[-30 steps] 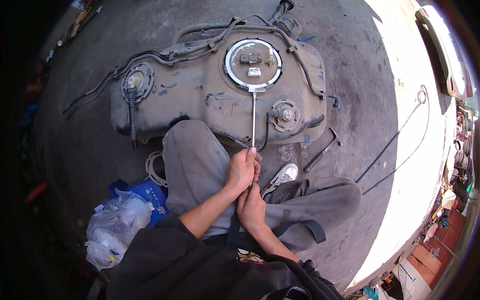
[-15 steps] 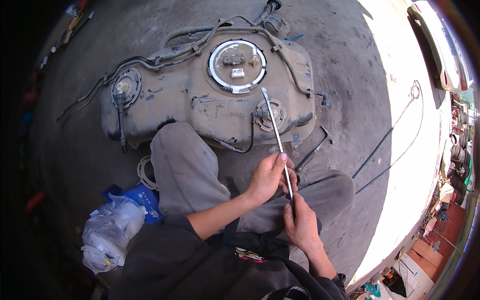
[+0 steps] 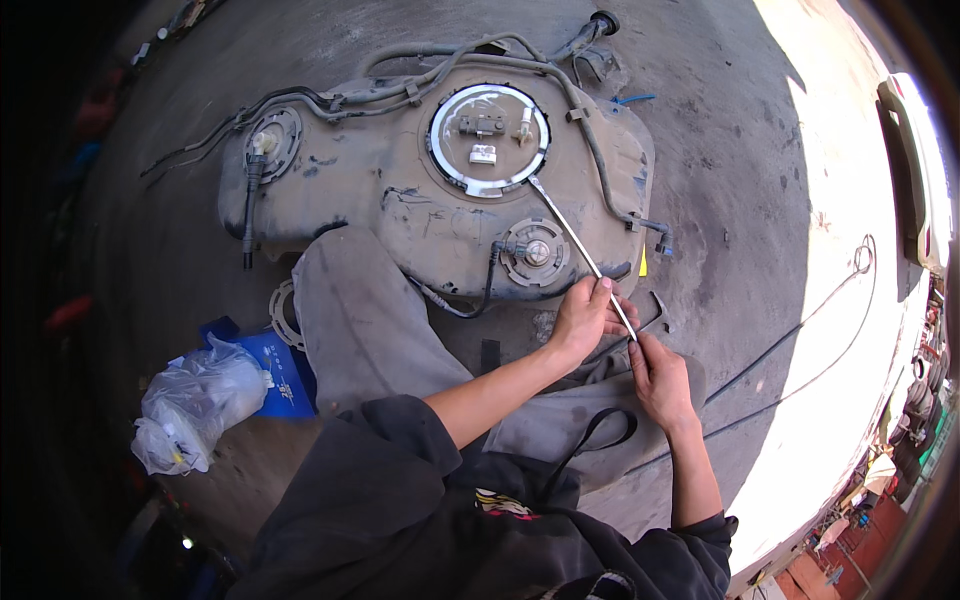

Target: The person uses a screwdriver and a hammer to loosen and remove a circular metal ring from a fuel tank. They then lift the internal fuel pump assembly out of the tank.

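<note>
A long slim pry bar (image 3: 568, 232) with a flattened tip slants across the right part of a dusty fuel tank (image 3: 365, 225). My left hand (image 3: 588, 318) grips its shaft partway down, thumb laid along the metal. Lower on the bar, my right hand (image 3: 663, 378) is closed round the near end. The tip rests at the lower right edge of a round cover (image 3: 505, 112) bordered by a whitish ring (image 3: 484, 189). On that cover sit a dark connector (image 3: 482, 125), a small pale fitting (image 3: 524, 126) and a white block (image 3: 483, 154).
Two ringed ports, one left (image 3: 283, 150) and one right (image 3: 540, 252), carry hoses. A hammer (image 3: 655, 312) lies beyond my right hand. To the left are a loose ring (image 3: 283, 312), a blue box (image 3: 275, 368) and a plastic bag (image 3: 200, 400). A cable (image 3: 770, 365) crosses the floor at right.
The bar's tip has shifted from just below the cover to the ring's lower right edge. Both hands have moved right and forward with the bar, and the whole view has shifted slightly.
</note>
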A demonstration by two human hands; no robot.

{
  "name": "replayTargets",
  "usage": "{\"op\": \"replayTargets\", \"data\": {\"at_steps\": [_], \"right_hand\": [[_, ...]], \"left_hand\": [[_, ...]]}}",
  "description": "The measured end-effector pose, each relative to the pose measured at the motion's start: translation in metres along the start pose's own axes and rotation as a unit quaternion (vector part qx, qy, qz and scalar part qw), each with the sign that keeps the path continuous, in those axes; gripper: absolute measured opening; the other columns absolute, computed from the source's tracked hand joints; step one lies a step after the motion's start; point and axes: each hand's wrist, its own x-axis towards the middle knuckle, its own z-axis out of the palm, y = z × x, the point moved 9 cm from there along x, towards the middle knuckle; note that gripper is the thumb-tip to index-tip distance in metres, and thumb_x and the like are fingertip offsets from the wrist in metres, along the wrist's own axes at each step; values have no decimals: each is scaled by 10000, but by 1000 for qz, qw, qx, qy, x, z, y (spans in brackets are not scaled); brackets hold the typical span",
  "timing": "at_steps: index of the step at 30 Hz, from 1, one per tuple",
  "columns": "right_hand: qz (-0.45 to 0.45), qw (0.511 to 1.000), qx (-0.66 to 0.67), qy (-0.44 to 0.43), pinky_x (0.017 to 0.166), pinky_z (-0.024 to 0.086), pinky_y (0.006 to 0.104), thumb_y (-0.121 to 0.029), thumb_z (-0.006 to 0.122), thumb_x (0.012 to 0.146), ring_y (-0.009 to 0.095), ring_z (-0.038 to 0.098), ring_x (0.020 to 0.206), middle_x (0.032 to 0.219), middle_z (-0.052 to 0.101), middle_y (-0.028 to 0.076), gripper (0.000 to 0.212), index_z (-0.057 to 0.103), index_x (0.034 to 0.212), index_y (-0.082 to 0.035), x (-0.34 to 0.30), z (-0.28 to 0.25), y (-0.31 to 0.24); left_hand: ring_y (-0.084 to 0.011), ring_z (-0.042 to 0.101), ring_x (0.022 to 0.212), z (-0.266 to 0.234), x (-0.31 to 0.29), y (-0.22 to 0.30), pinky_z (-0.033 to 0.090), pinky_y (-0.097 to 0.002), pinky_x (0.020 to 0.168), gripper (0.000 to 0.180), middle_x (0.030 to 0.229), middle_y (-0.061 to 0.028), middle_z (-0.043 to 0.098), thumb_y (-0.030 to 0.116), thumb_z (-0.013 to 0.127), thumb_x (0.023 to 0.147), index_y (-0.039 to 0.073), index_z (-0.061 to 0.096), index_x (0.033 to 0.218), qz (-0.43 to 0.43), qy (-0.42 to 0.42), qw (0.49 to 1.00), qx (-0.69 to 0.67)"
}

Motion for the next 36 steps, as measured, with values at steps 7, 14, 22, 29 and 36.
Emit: {"op": "replayTargets", "data": {"at_steps": [7, 14, 22, 29, 36], "right_hand": [[-72, 995, -46, 54, 614, 539, 521, -200, 583, 1026, 436, 670, 718, 889, 693, 182, 127, 590, 1048, -75, 3, 14, 11], [-91, 993, -68, 44, 572, 537, 520, -196, 573, 1024, 427, 661, 655, 838, 677, 167, 120, 557, 1025, -77, 3, 3, -1], [-94, 992, -60, 66, 593, 541, 514, -176, 585, 1012, 429, 667, 687, 870, 679, 176, 108, 572, 1042, -73, 7, 21, 17], [-106, 989, -87, 65, 548, 534, 503, -186, 584, 1016, 400, 664, 611, 800, 664, 147, 122, 559, 1023, -67, 5, 12, 4], [-100, 989, -70, 85, 578, 532, 517, -188, 586, 1013, 424, 663, 670, 849, 672, 172, 115, 559, 1015, -76, 8, 25, 18]], "left_hand": [[-277, 744, 855, -4, 3, 0, 603, -333, 703, 353, 968, -174, 679, 318, 374, 1138, -8, 508, 1147, 34, 20, 999, 24], [-282, 744, 856, 2, -3, 10, 607, -345, 702, 367, 957, -172, 680, 337, 382, 1134, -7, 509, 1149, 41, 29, 998, 35], [-271, 739, 838, -6, 5, 1, 598, -331, 686, 349, 942, -153, 669, 315, 375, 1136, -6, 510, 1147, 47, 41, 996, 62], [-263, 737, 835, -5, 1, 6, 597, -324, 690, 346, 945, -147, 667, 303, 365, 1139, -10, 513, 1146, 45, 36, 997, 47], [-262, 739, 841, -9, 9, -1, 596, -326, 694, 356, 945, -150, 671, 321, 376, 1136, -7, 514, 1148, 55, 36, 996, 67]]}}
